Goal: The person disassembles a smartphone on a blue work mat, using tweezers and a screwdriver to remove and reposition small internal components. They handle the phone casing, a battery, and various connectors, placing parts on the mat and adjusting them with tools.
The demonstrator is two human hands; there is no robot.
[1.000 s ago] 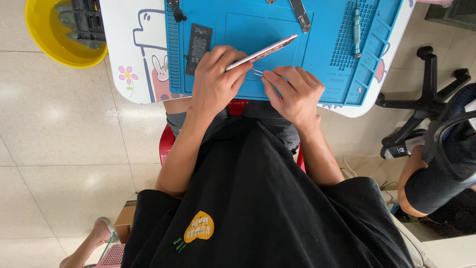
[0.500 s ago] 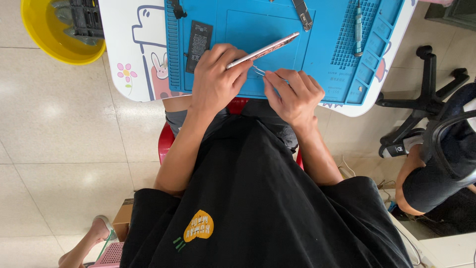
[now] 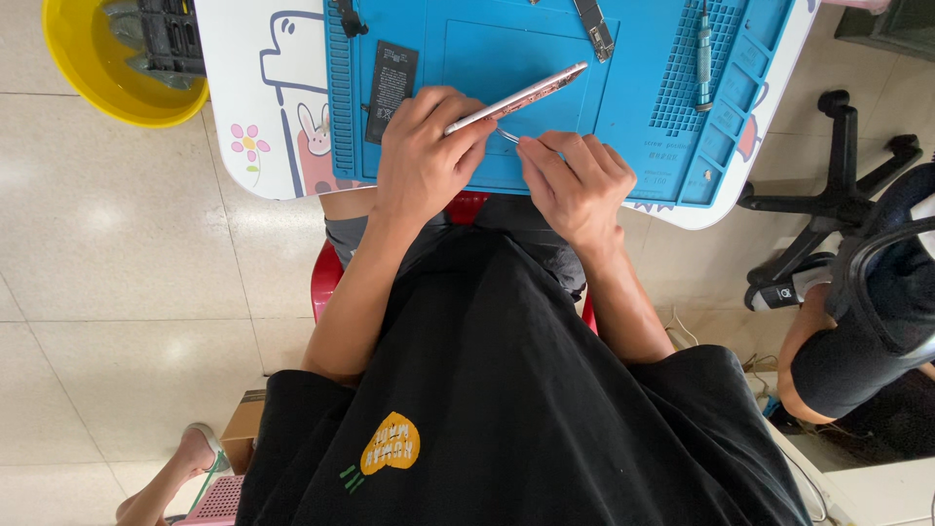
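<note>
My left hand point(image 3: 421, 156) grips a thin pink-edged phone point(image 3: 526, 95) and holds it on edge, tilted, above the blue work mat point(image 3: 623, 117). Just right of it, my right hand point(image 3: 577, 181) pinches metal tweezers point(image 3: 506, 135), whose tips touch the phone's lower edge. A flat black phone battery point(image 3: 392, 88) lies on the mat to the left of my left hand.
A screwdriver point(image 3: 703, 54) and a small metal tool point(image 3: 594, 24) lie at the mat's far side. The mat covers a white cartoon-printed table point(image 3: 263, 117). A yellow tub point(image 3: 107, 88) with dark parts stands on the floor at left. Another person point(image 3: 857, 351) sits by an office chair point(image 3: 838, 195) at right.
Both hands stay at the phone; my right hand has shifted slightly while working the tweezers along the phone's edge.
</note>
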